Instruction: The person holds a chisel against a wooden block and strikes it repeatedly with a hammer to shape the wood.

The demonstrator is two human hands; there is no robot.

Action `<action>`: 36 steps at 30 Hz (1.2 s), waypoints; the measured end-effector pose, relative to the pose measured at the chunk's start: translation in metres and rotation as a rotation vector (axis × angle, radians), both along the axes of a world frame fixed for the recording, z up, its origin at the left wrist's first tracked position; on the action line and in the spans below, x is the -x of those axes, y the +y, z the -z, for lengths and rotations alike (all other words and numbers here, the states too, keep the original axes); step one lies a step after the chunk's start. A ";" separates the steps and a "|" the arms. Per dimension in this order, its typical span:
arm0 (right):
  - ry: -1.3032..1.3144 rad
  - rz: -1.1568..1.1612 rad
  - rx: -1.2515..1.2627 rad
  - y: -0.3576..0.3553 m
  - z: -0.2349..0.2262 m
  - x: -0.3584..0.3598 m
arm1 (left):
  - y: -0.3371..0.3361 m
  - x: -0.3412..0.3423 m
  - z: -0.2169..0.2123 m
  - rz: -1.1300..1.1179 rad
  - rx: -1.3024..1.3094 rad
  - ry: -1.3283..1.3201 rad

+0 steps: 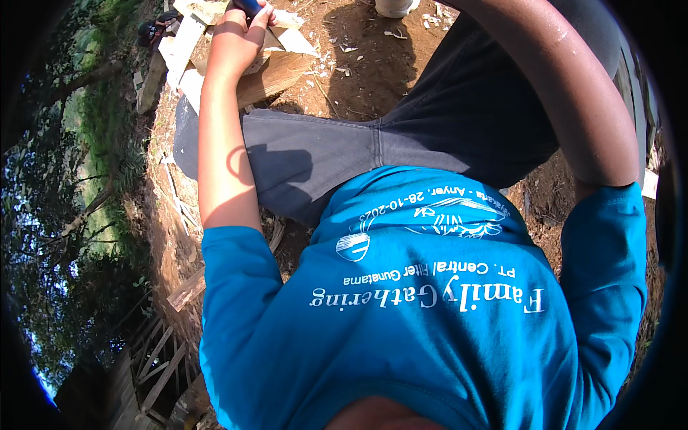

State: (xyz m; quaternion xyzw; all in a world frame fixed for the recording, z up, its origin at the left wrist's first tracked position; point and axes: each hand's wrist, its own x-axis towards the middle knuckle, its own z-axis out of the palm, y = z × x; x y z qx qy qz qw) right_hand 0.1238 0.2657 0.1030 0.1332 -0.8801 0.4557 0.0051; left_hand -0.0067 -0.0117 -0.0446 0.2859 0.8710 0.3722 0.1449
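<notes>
At the top left, my left hand [242, 34] has its fingers closed around a dark blue object [248, 6]. Its top is cut off by the picture's edge, so I cannot tell its kind. Just beneath and beside this hand lie pale wooden pieces [185, 44] and a browner block of wood [276, 77]. My right forearm [552, 57] reaches up and out past the top edge. The right hand itself lies outside the picture, and so does whatever it touches.
Wood chips [346, 72] are scattered over the brown soil [369, 57]. A pale rounded thing [396, 7] stands at the top edge. My legs in grey trousers [315, 143] spread across the middle. Green plants [100, 129] and wooden slats [159, 365] are on the left.
</notes>
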 end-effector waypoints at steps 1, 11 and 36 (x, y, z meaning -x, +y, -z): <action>0.038 0.037 0.001 0.005 0.003 -0.002 | 0.023 -0.015 -0.033 -0.249 0.561 0.291; 0.133 0.178 -0.039 0.002 -0.002 -0.004 | 0.052 -0.037 -0.088 -0.175 0.774 0.688; -0.024 0.072 -0.069 0.000 0.019 0.014 | 0.007 0.000 -0.011 0.017 0.157 0.056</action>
